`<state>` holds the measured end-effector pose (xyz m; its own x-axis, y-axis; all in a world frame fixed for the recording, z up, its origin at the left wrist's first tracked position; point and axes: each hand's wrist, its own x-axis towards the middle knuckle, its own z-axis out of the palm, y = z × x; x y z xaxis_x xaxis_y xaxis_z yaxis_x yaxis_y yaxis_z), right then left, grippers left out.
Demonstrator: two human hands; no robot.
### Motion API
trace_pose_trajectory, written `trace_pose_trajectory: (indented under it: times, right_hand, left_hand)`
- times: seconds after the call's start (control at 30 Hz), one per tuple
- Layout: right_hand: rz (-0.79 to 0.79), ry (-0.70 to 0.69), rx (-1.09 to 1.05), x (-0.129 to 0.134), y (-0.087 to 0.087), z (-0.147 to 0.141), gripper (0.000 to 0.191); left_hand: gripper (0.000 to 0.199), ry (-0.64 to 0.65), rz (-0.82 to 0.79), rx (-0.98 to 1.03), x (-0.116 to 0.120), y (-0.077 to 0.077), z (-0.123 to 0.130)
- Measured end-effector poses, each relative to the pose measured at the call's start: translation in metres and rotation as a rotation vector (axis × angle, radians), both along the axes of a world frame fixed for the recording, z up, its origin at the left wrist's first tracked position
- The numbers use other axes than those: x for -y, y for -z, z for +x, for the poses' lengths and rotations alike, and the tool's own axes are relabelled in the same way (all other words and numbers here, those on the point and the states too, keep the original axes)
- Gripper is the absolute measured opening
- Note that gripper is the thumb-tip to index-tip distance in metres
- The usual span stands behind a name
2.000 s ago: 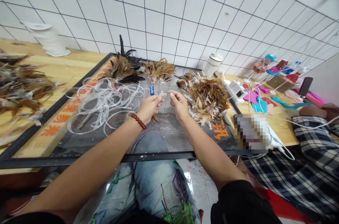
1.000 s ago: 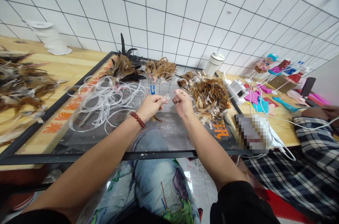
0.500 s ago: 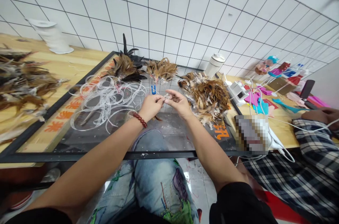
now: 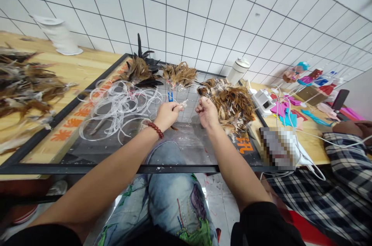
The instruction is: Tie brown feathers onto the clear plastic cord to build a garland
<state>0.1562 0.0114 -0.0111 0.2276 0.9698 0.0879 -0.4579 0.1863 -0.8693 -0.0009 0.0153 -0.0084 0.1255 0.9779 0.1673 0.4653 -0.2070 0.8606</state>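
My left hand point(image 4: 167, 116), with a red bead bracelet at its wrist, is closed in a pinch on a small feather point(image 4: 183, 104); the pale, fluffy end sticks out past the fingertips. To its right, my right hand point(image 4: 208, 111) is curled closed, apart from the left; what its fingers hold, if anything, is too small to make out. Just beyond the left hand lies a small blue tool point(image 4: 170, 96). A pile of brown feathers point(image 4: 232, 102) is beside my right hand. Loops of clear plastic strip point(image 4: 116, 106) spread out left of my left hand.
Brown feather bunches point(image 4: 179, 74) and a bunch with black plumes point(image 4: 141, 69) lie at the back of the black-framed glass panel point(image 4: 116, 168). A white bottle point(image 4: 238, 70) stands behind the pile. White cables and a plaid-sleeved person point(image 4: 345, 153) are at the right.
My hands have parted: the right has moved right and curled closed, while the left stays nearly in place with the feather's pale end now showing. The view has shifted slightly.
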Motion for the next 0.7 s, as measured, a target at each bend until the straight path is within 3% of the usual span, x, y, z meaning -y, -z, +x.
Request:
trace_pose_trajectory:
  times: [0.27, 0.43, 0.53, 0.7]
  right_hand:
    - [0.153, -0.002, 0.497, 0.003, 0.006, -0.009, 0.023]
    - [0.082, 0.153, 0.251, -0.001, 0.002, 0.0, 0.025]
    - [0.049, 0.173, 0.215, -0.001, -0.002, 0.006, 0.027]
    - [0.109, 0.127, 0.476, 0.002, -0.001, 0.005, 0.026]
  left_hand:
    - [0.021, 0.046, 0.122, -0.098, 0.005, -0.003, 0.001]
    - [0.018, 0.004, 0.088, -0.068, 0.003, -0.003, 0.0]
    - [0.015, -0.086, -0.014, 0.181, -0.001, -0.004, 0.0]
    - [0.012, -0.265, -0.203, 0.892, -0.014, -0.016, -0.008]
